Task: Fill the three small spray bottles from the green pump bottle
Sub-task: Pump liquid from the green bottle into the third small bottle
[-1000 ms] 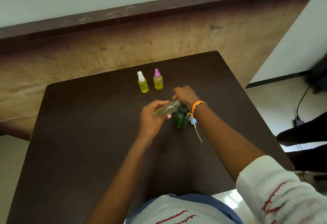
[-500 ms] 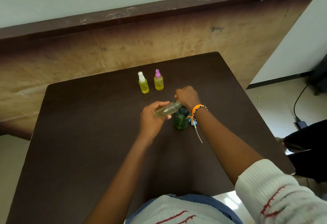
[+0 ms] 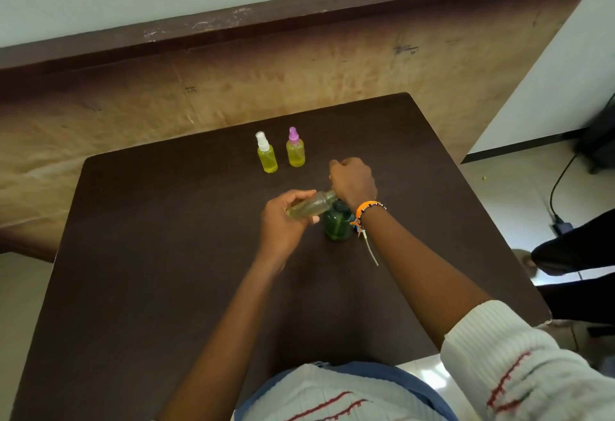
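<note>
1. Left hand grips the tilted uncapped spray bottle, its neck at the pump.
2. Green pump bottle stands mid-table.
3. Right hand, fingers curled, covers the pump head.
4. Two filled spray bottles stand beyond.

Matt dark table, clear plastic spray bottles — translucent green pump bottle

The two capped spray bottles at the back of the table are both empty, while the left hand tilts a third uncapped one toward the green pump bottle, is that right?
Not quite. The head view shows the white-capped spray bottle and the pink-capped spray bottle both holding yellow liquid, not empty. The rest stands: the left hand holds the third bottle tilted toward the green pump bottle.
</note>
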